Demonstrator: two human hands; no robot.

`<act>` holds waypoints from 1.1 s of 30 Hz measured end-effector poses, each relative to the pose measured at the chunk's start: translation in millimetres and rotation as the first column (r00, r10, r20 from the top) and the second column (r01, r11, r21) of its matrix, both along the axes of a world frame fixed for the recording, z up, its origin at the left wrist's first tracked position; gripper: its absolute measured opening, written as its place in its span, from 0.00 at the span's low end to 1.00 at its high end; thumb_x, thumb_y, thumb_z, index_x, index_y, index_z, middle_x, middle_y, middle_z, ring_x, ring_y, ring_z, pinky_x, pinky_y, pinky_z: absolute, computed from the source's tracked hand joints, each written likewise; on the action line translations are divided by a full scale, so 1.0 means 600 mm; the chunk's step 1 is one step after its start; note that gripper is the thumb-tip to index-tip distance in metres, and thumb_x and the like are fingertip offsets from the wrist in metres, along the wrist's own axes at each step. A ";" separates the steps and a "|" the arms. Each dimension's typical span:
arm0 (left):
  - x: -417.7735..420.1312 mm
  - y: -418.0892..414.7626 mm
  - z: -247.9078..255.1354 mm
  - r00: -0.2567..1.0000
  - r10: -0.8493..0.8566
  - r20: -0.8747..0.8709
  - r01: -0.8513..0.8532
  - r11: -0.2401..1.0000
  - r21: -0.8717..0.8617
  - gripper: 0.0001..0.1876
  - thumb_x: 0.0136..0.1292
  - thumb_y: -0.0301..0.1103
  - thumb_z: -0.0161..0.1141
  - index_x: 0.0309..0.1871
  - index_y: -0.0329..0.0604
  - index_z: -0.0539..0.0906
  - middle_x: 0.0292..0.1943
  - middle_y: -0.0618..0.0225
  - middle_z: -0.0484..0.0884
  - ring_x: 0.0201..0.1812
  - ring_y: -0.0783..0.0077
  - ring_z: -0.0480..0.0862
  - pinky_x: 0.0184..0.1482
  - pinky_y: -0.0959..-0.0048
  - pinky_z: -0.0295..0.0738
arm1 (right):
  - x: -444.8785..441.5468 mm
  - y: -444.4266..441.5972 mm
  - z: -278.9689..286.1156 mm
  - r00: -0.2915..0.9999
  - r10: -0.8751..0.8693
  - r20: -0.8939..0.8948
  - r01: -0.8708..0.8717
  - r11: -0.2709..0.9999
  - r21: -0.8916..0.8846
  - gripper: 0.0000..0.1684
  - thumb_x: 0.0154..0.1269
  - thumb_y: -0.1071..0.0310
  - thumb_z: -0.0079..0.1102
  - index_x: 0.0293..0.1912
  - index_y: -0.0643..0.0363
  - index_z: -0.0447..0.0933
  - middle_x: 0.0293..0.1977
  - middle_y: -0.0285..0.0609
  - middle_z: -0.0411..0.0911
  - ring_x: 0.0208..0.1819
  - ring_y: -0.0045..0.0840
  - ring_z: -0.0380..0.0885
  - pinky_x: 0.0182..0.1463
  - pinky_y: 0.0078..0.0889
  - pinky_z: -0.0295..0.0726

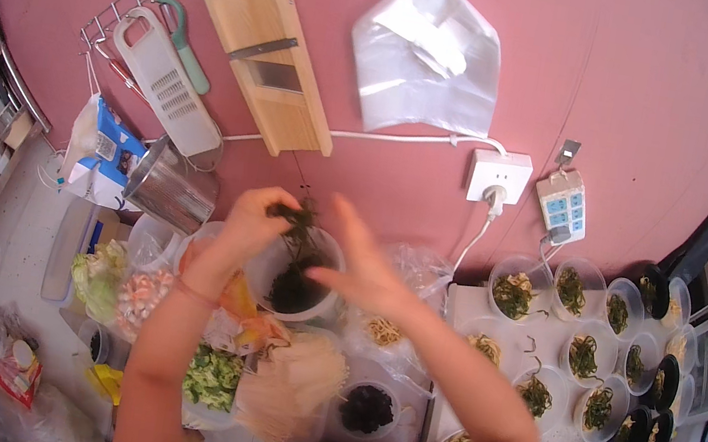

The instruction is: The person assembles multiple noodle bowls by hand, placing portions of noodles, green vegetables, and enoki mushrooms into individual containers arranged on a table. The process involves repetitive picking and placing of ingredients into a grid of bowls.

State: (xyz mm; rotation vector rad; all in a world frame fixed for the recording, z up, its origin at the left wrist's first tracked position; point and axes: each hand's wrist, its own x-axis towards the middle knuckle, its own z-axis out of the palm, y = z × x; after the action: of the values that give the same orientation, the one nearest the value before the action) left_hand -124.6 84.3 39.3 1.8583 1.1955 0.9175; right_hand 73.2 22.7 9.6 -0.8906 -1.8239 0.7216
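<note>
My left hand (259,223) grips a clump of dark green seaweed strands (301,223), lifted above a white plastic tub (327,308). More dark seaweed (297,285) lies inside the tub, and strands hang down towards it. My right hand (361,264) is at the tub's right side, slightly blurred, with thumb and fingers spread and nothing visible between them. On the right, several clear and black plastic bowls hold seaweed strands (514,293) over pale food. Nearer to me are thin white noodles (292,379), chopped green vegetables (214,377) and a bowl of black fungus (368,408).
A metal strainer pot (174,184) stands left of the tub, near leafy cabbage (100,270) and pinkish chunks (143,298). A plastic bag with pale strips (383,331) sits right of it. A wooden slicer (270,52), plastic bags (430,58) and a socket (501,175) are on the wall.
</note>
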 end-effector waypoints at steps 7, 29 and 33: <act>0.063 -0.027 -0.093 0.834 0.018 0.551 -0.089 0.991 0.103 0.09 0.54 0.23 0.58 0.39 0.39 0.78 0.30 0.72 0.74 0.27 0.78 0.74 0.35 0.79 0.72 | -0.114 0.088 -0.039 0.449 -0.204 -0.870 -0.400 0.825 -0.400 0.14 0.60 0.80 0.43 0.46 0.60 0.69 0.27 0.37 0.68 0.22 0.17 0.63 0.26 0.19 0.66; 0.134 0.011 -0.195 0.986 0.072 0.148 -0.062 0.996 -0.072 0.20 0.67 0.38 0.49 0.17 0.42 0.68 0.16 0.77 0.63 0.20 0.81 0.59 0.21 0.74 0.55 | 0.265 -0.250 -0.040 0.772 -0.322 -0.548 0.040 0.885 -0.463 0.19 0.66 0.51 0.51 0.44 0.57 0.73 0.34 0.31 0.70 0.39 0.14 0.65 0.44 0.21 0.67; 0.189 0.014 -0.174 0.998 0.059 -0.028 -0.053 0.983 0.175 0.21 0.67 0.40 0.49 0.22 0.31 0.70 0.16 0.65 0.67 0.22 0.74 0.67 0.26 0.69 0.63 | 0.378 -0.373 -0.018 0.494 -0.635 -0.595 0.321 0.768 -0.554 0.21 0.60 0.47 0.56 0.39 0.55 0.73 0.32 0.31 0.69 0.37 0.18 0.66 0.39 0.26 0.70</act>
State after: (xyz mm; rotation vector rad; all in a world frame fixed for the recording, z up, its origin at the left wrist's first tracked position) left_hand -11.0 92.9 -64.8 1.9927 1.2269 1.0555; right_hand 299.9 -201.2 -1.1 -1.0699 -0.6023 0.8971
